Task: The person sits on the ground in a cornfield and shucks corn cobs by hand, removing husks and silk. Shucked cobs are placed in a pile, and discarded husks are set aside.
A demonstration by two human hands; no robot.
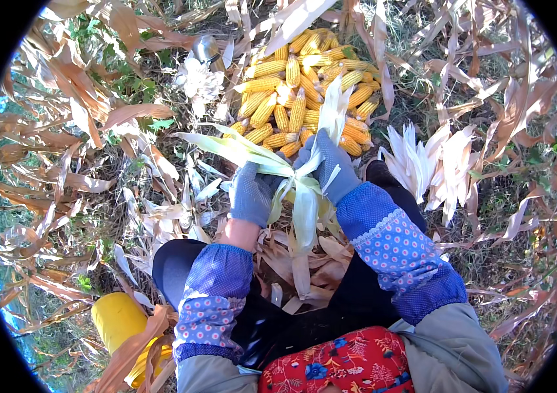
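Note:
My left hand (254,194), in a grey knit glove, grips pale green corn husk leaves (244,150) that fan out to the left. More of the husk (305,211), spread open like a star, hangs down between my hands. My right hand (330,164), gloved alike, closes on the other side of this husk, and one leaf stands up past its fingers. Whether an ear is still inside the husk is hidden. Just beyond my hands lies a heap of bare yellow corn ears (298,100).
Dry husks (303,265) lie between my bent legs, and peeled husk bunches (416,157) sit to the right. Beyond on the left is a metal container (206,49). A yellow plastic container (119,319) stands at lower left. Dry corn stalks and leaves (72,108) surround me.

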